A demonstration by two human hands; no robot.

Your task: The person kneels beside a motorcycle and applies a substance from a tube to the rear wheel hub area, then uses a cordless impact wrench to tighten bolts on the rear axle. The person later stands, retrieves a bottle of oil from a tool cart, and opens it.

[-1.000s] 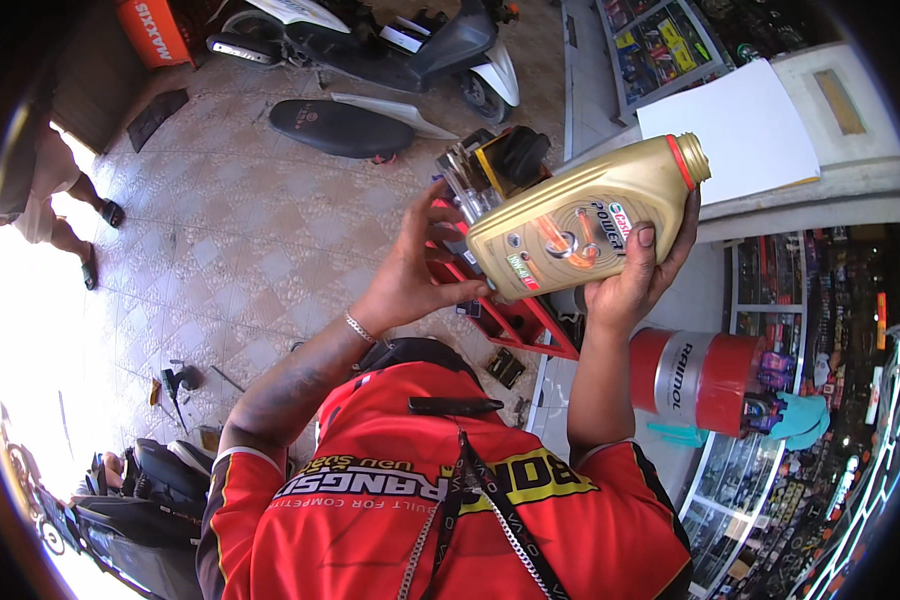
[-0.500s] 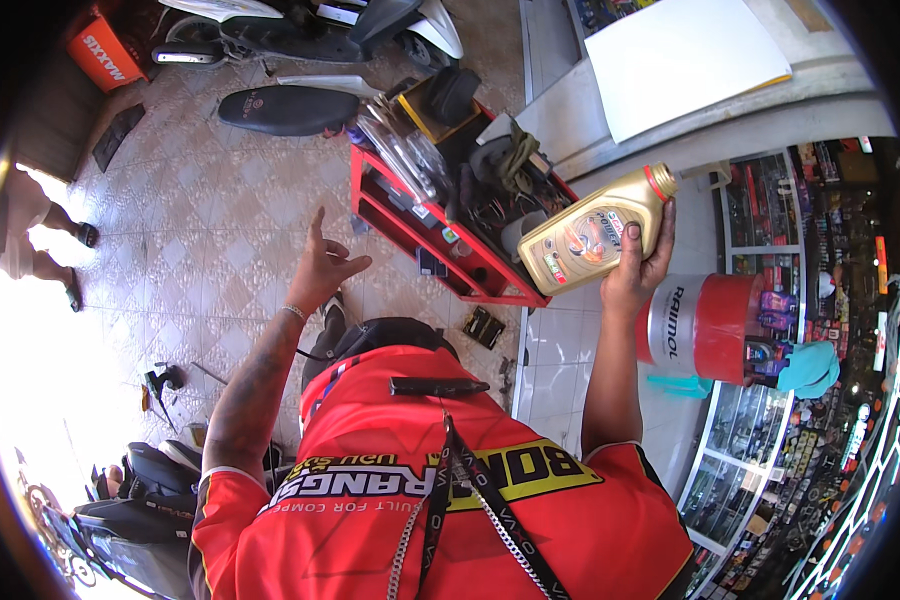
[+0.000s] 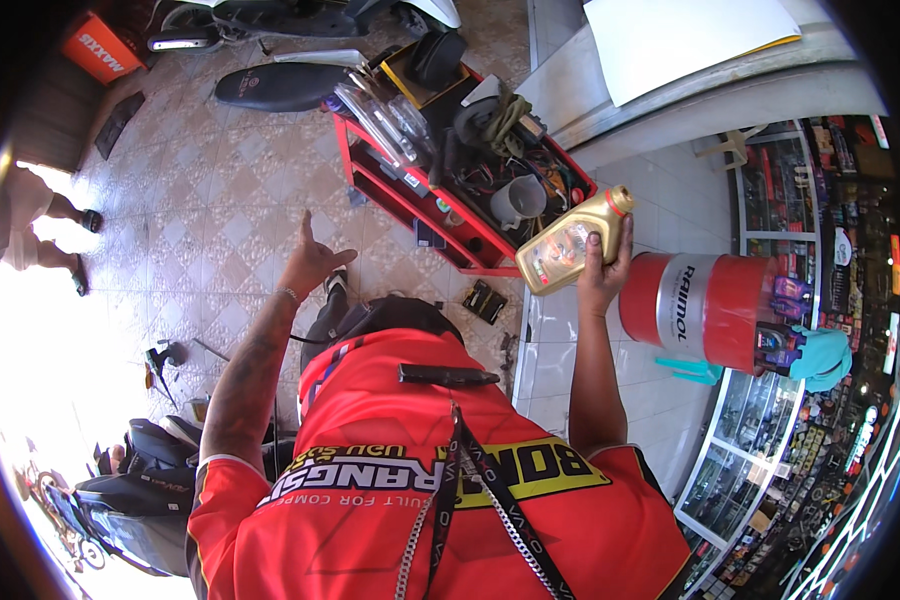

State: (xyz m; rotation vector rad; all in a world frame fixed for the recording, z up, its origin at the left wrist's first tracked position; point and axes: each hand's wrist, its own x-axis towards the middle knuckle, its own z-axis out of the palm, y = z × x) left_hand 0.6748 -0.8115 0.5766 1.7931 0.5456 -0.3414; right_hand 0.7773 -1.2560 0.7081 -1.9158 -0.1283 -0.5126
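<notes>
My right hand (image 3: 604,272) grips a gold oil bottle (image 3: 568,243) with a red ring below its gold cap. The bottle is tilted, its cap toward the upper right, and the thumb lies across its labelled side. It is held up beside the near right end of a red tool cart (image 3: 420,222). My left hand (image 3: 313,264) is raised over the tiled floor with nothing in it, its fingers stretched out and the thumb apart. On the cart's top stand a translucent measuring jug (image 3: 519,201), a dark green cloth (image 3: 507,122) and several loose tools.
A red and silver drum (image 3: 698,310) stands at the right, by glass display cases (image 3: 740,450). A black motorcycle seat (image 3: 285,87) lies on the floor beyond the cart. Another person's legs (image 3: 55,235) show at far left. A motorcycle (image 3: 135,500) is at lower left.
My right hand and the bottle have shifted a little left and toward me. More of the measuring jug now shows. My left hand has dropped slightly left, its fingers closer together.
</notes>
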